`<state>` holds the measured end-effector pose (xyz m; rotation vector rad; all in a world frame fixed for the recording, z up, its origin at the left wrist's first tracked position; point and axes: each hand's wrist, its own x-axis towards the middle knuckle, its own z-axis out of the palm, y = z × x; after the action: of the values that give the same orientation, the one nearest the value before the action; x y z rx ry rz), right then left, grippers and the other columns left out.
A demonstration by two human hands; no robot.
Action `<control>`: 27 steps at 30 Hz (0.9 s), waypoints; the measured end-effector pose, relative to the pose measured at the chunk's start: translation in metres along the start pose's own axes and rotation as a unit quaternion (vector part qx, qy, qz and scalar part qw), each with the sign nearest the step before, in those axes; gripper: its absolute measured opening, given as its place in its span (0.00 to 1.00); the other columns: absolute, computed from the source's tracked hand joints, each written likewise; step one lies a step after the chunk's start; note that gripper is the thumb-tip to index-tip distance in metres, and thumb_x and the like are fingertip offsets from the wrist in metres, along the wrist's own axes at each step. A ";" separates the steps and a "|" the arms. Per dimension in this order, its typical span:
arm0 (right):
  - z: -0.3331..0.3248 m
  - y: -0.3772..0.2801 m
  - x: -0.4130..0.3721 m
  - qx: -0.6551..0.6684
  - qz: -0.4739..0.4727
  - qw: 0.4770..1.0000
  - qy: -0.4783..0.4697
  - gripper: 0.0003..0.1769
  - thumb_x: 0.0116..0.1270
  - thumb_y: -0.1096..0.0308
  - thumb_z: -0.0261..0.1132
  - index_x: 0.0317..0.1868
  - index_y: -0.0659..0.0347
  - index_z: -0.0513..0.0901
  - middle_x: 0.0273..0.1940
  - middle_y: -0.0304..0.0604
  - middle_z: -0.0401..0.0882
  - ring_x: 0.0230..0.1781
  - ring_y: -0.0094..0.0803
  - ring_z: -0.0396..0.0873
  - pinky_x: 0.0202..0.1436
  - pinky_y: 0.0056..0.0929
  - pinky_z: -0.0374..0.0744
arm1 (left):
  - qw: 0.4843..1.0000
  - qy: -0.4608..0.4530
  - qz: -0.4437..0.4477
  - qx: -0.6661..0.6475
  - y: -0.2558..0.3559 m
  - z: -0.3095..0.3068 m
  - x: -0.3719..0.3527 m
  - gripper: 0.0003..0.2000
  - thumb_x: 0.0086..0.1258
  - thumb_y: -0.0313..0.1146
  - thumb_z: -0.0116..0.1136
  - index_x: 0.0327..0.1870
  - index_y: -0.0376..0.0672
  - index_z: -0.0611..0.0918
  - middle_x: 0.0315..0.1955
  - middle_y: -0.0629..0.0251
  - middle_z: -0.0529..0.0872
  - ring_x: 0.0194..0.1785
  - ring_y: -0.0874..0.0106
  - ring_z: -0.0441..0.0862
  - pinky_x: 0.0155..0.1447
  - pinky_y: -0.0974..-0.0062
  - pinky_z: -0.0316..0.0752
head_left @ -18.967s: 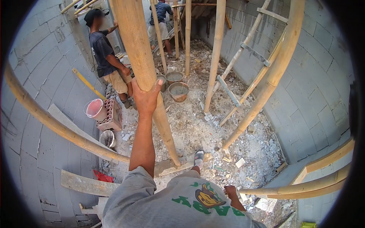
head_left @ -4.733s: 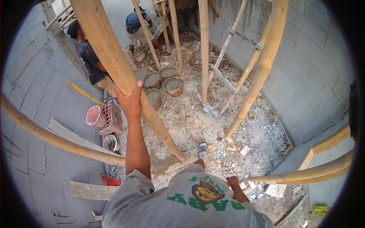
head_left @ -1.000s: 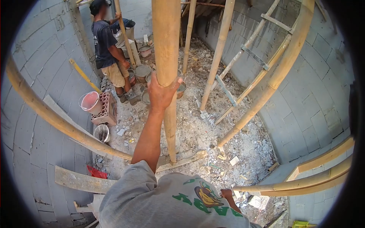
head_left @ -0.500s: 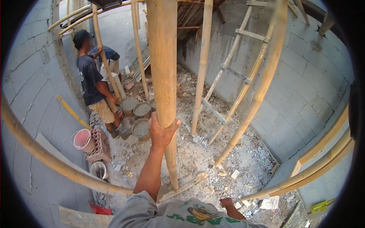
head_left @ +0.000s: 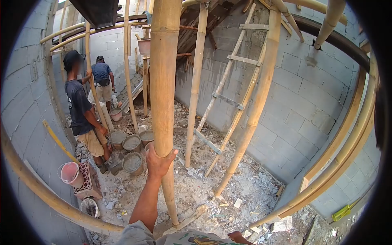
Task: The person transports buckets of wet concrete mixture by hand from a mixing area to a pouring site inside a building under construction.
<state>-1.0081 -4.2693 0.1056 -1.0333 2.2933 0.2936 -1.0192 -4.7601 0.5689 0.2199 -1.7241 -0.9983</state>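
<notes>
My left hand (head_left: 160,162) is closed round a thick upright bamboo pole (head_left: 164,81), with the thumb on its right side. The pole rises past the top of the view, and its foot meets the rubble-strewn ground beside a short length of wood (head_left: 188,216). Only a small part of my right hand (head_left: 238,237) shows at the bottom edge, low beside my grey shirt. Its fingers cannot be made out, nor whether it holds anything.
More bamboo poles (head_left: 197,85) and a wooden ladder (head_left: 234,104) stand to the right. On the left, a person (head_left: 80,108) grips another pole near several mortar buckets (head_left: 132,162); a second person (head_left: 102,77) bends farther back. A pink bucket (head_left: 70,174) sits on a perforated block (head_left: 87,183).
The view has tilted up, so things sit lower and farther left. My left hand keeps its grip on the pole. My right hand has mostly left the frame. The rear person is now more visible.
</notes>
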 end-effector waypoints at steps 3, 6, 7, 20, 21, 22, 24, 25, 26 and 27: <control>-0.001 -0.003 0.015 0.108 0.090 0.990 -0.029 0.15 0.57 0.56 0.51 0.33 0.55 0.78 0.27 0.41 0.79 0.28 0.34 0.78 0.31 0.30 0.75 | 0.999 -0.021 -0.010 0.040 0.008 -0.006 -0.001 0.24 0.43 0.41 0.67 0.36 0.36 0.71 0.28 0.55 0.78 0.33 0.61 0.77 0.39 0.67 0.69; -0.016 -0.008 0.019 0.403 0.277 0.871 -0.053 0.14 0.58 0.57 0.48 0.35 0.53 0.78 0.30 0.43 0.78 0.30 0.38 0.78 0.33 0.32 0.75 | 0.996 -0.007 0.000 0.085 0.000 -0.004 -0.003 0.24 0.43 0.41 0.67 0.35 0.36 0.71 0.27 0.54 0.78 0.33 0.58 0.76 0.39 0.66 0.69; -0.016 -0.005 0.023 0.249 0.195 0.948 -0.030 0.16 0.58 0.55 0.48 0.33 0.54 0.79 0.29 0.42 0.79 0.30 0.36 0.78 0.33 0.32 0.75 | 0.997 -0.005 0.001 0.083 0.001 -0.005 -0.002 0.24 0.43 0.41 0.67 0.35 0.36 0.71 0.27 0.54 0.78 0.33 0.58 0.76 0.39 0.66 0.69; 0.009 0.003 0.017 -0.018 -0.040 0.999 0.003 0.18 0.49 0.50 0.56 0.34 0.52 0.74 0.23 0.46 0.76 0.29 0.46 0.77 0.28 0.42 0.73 | 0.998 -0.006 0.026 -0.064 -0.001 -0.004 -0.001 0.26 0.41 0.40 0.69 0.36 0.35 0.70 0.28 0.51 0.79 0.33 0.57 0.77 0.37 0.63 0.71; 0.009 0.005 0.015 -0.026 -0.035 0.999 0.017 0.17 0.49 0.50 0.55 0.34 0.52 0.74 0.23 0.46 0.76 0.29 0.46 0.77 0.28 0.42 0.73 | 0.998 0.006 0.043 -0.052 -0.002 -0.004 0.000 0.25 0.41 0.40 0.69 0.35 0.35 0.70 0.27 0.51 0.78 0.32 0.57 0.78 0.36 0.64 0.71; 0.012 0.009 0.013 -0.033 -0.031 0.998 0.031 0.17 0.49 0.50 0.55 0.34 0.52 0.74 0.23 0.47 0.76 0.29 0.46 0.77 0.28 0.42 0.73 | 0.997 0.016 0.060 -0.040 -0.002 -0.004 0.000 0.25 0.41 0.40 0.69 0.34 0.35 0.70 0.27 0.51 0.78 0.32 0.57 0.78 0.35 0.64 0.71; 0.004 0.012 0.008 -0.031 -0.063 0.997 0.026 0.17 0.49 0.51 0.55 0.34 0.53 0.73 0.23 0.47 0.76 0.28 0.45 0.77 0.27 0.42 0.73 | 0.999 0.013 0.023 -0.034 0.003 -0.007 0.000 0.24 0.41 0.40 0.69 0.32 0.35 0.69 0.26 0.52 0.78 0.30 0.57 0.78 0.34 0.64 0.71; 0.002 0.011 0.005 -0.031 -0.046 0.998 0.003 0.17 0.49 0.51 0.55 0.33 0.54 0.73 0.23 0.47 0.76 0.28 0.45 0.77 0.26 0.43 0.73 | 1.000 0.019 0.011 -0.022 0.001 -0.007 0.001 0.24 0.41 0.40 0.69 0.32 0.35 0.69 0.26 0.52 0.78 0.30 0.57 0.78 0.34 0.64 0.71; -0.001 0.011 0.003 -0.032 -0.028 0.999 -0.019 0.17 0.50 0.51 0.54 0.33 0.54 0.73 0.23 0.46 0.76 0.27 0.45 0.77 0.26 0.43 0.73 | 1.000 0.016 0.021 -0.006 0.000 -0.007 0.001 0.24 0.40 0.40 0.69 0.32 0.36 0.69 0.25 0.52 0.78 0.29 0.57 0.78 0.34 0.63 0.71; -0.003 0.010 0.001 -0.032 -0.019 0.999 -0.031 0.16 0.50 0.52 0.54 0.33 0.54 0.74 0.23 0.45 0.76 0.28 0.44 0.77 0.27 0.42 0.73 | 1.000 0.015 0.025 0.004 0.000 -0.006 0.001 0.24 0.40 0.40 0.69 0.31 0.36 0.69 0.25 0.52 0.78 0.29 0.57 0.77 0.34 0.63 0.71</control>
<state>-1.0172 -4.2643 0.1071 -1.0824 2.2198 0.3798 -1.0139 -4.7636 0.5699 0.1954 -1.6980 -0.9486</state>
